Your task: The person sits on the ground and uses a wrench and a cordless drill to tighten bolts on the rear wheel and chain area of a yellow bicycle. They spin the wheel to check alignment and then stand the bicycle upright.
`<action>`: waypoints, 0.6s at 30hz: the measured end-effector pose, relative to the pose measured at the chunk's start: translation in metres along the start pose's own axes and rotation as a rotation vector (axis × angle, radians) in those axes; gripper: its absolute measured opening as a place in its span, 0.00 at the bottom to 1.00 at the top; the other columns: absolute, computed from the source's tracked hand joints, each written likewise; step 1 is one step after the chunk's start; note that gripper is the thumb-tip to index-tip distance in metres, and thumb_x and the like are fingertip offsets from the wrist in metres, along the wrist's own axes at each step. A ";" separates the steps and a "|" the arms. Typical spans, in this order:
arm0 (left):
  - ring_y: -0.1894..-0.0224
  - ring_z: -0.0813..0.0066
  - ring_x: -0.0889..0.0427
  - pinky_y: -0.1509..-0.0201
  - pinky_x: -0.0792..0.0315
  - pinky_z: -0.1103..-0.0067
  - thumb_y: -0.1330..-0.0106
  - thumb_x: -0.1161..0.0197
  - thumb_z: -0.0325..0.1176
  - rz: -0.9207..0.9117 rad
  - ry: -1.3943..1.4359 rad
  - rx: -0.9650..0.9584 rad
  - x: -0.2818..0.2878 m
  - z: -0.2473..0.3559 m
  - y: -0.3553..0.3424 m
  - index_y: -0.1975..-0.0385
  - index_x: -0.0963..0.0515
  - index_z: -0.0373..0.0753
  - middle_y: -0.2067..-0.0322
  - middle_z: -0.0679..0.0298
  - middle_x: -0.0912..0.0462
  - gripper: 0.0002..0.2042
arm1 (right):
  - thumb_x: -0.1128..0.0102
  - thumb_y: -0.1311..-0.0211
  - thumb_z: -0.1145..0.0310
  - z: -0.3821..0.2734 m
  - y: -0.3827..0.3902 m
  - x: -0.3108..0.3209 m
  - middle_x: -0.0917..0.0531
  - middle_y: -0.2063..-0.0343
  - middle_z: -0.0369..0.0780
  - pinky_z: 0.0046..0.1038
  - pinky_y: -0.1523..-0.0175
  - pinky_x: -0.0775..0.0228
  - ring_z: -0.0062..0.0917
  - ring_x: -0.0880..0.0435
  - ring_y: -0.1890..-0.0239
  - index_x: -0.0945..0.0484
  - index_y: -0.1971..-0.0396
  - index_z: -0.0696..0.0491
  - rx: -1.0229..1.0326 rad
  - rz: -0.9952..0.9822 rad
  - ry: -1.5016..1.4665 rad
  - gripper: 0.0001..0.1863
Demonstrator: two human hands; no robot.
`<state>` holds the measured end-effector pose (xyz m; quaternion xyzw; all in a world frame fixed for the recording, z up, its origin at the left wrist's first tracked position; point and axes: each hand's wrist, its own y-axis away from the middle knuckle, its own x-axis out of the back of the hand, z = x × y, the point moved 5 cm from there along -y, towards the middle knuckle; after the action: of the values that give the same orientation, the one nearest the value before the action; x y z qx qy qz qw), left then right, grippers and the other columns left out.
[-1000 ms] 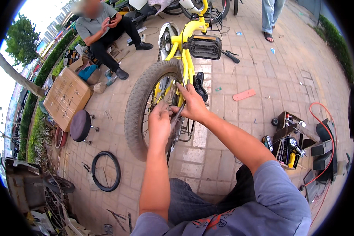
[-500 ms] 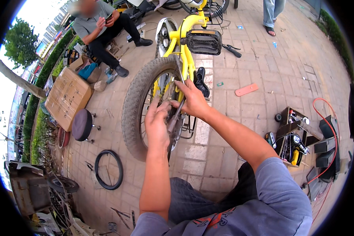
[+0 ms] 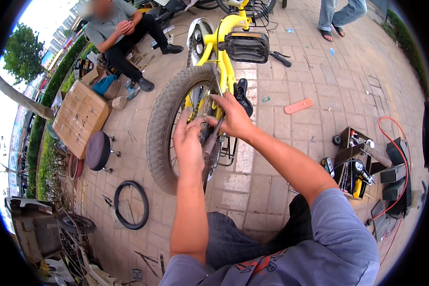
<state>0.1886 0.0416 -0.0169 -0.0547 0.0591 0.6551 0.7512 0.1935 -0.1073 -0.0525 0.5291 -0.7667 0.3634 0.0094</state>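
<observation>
While your forearms reached up from your lap toward the wheel, the main risk sat right between your hands: the wheel looked free to turn, and with fingers that deep among the spokes any roll of the tyre could have pinched them. Your left hand was curled, not flat, its fingertips set against the hub side of the wheel; what it held, if anything, I cannot tell. Your right hand was closed round a slim dark tool that ran down toward the axle, thumb and fingers clamped on its upper end. A slip of that tool under load would have driven your knuckles into the spokes or the yellow frame. The bicycle stood upside down, so a hard sideways pull could have tipped it. Further off, the open toolbox lay well apart to your right, and a seated person waited beyond the cardboard box
</observation>
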 end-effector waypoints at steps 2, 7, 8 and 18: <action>0.65 0.80 0.29 0.58 0.33 0.83 0.40 0.51 0.23 0.016 0.000 -0.005 -0.003 0.003 0.001 0.38 0.38 0.28 0.61 0.58 0.20 0.26 | 0.26 0.58 0.61 0.002 -0.003 0.001 0.27 0.63 0.47 0.33 0.55 0.29 0.39 0.23 0.61 0.28 0.49 0.60 0.008 -0.016 0.004 0.34; 0.70 0.83 0.31 0.64 0.35 0.84 0.39 0.50 0.26 0.056 -0.107 0.006 0.004 -0.001 -0.005 0.39 0.36 0.31 0.62 0.62 0.22 0.25 | 0.22 0.63 0.56 -0.001 -0.009 0.001 0.27 0.64 0.47 0.33 0.56 0.29 0.38 0.23 0.62 0.27 0.51 0.61 -0.035 -0.068 0.035 0.39; 0.70 0.84 0.31 0.65 0.35 0.84 0.38 0.50 0.27 0.056 -0.116 0.009 0.005 -0.003 -0.006 0.39 0.35 0.31 0.62 0.63 0.23 0.25 | 0.22 0.64 0.55 -0.003 -0.010 0.003 0.27 0.63 0.47 0.33 0.56 0.29 0.39 0.23 0.62 0.27 0.51 0.61 -0.048 -0.073 0.042 0.39; 0.71 0.82 0.33 0.64 0.32 0.84 0.37 0.54 0.31 0.012 -0.121 0.026 -0.003 0.007 -0.002 0.43 0.32 0.34 0.63 0.62 0.24 0.21 | 0.23 0.64 0.51 -0.006 -0.019 0.007 0.26 0.61 0.49 0.38 0.57 0.27 0.45 0.21 0.61 0.26 0.52 0.60 -0.052 -0.057 0.168 0.40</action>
<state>0.1900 0.0399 -0.0099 -0.0050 0.0225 0.6608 0.7502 0.2036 -0.1125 -0.0350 0.5179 -0.7570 0.3863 0.0978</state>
